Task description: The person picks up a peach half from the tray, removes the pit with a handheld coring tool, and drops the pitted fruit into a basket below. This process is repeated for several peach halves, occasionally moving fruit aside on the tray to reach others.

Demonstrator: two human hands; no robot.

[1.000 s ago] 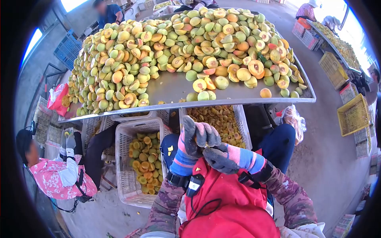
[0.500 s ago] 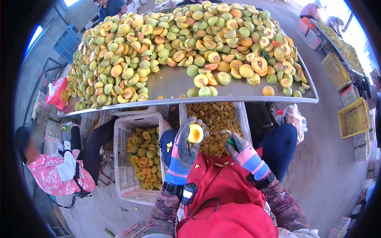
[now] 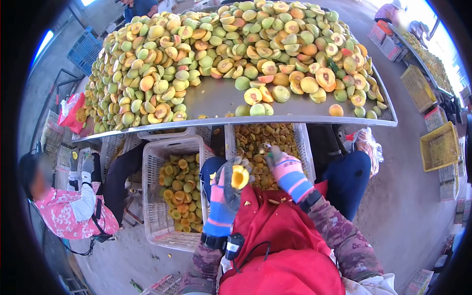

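My left hand (image 3: 227, 189), in a grey, pink and blue glove, is closed around a peach half (image 3: 240, 177). Its yellow, hollowed cut face is turned up. To the right, my gloved right hand (image 3: 285, 169) grips a small green-handled tool (image 3: 269, 153); a bit of pale metal shows at its tip, and the fingers hide most of the handle. Both hands are above my red apron (image 3: 275, 231), at the near end of a white crate (image 3: 306, 147) of peach scraps. Left of my knee, another white crate (image 3: 148, 196) holds hollowed peach halves (image 3: 181, 189).
A metal-edged table (image 3: 206, 103) in front bears a big heap of cut peaches (image 3: 162, 64). A co-worker in a pink patterned top (image 3: 73, 211) sits at the left. Yellow crates (image 3: 439, 146) stand on the right, and a plastic bag (image 3: 368, 150) hangs by my right knee.
My right hand has moved forward and left with the tool, over the scrap crate. The left hand has dropped slightly toward me, and the peach half in it has tilted.
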